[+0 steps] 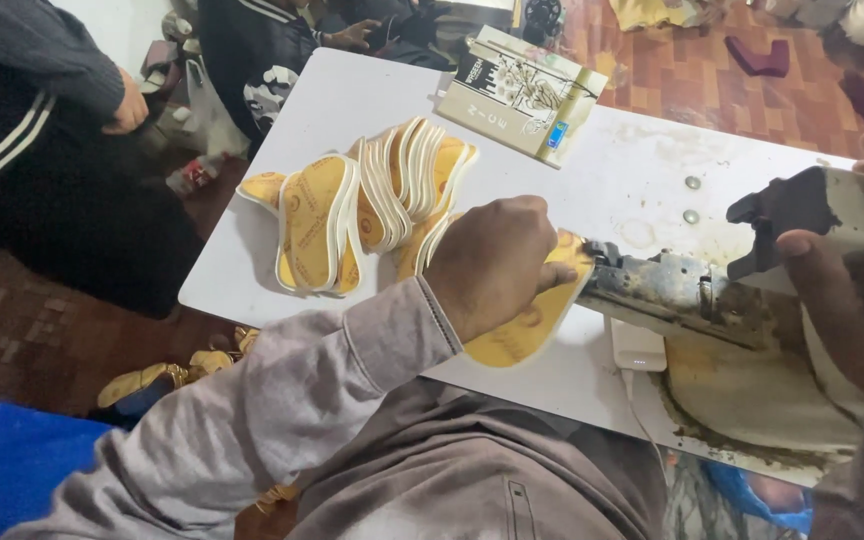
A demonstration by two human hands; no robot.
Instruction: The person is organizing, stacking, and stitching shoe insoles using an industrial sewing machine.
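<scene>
My left hand is closed on a yellow insole and presses its tip against the grimy metal arm of a machine on the white table. My right hand grips the machine's grey upper part at the right edge. Just left of my left hand, several more yellow insoles with white edges lie fanned in a pile.
A flat printed box with a small blue item lies at the table's far side. Other people in dark clothes sit at the left and far end. More insoles lie on the floor below the table.
</scene>
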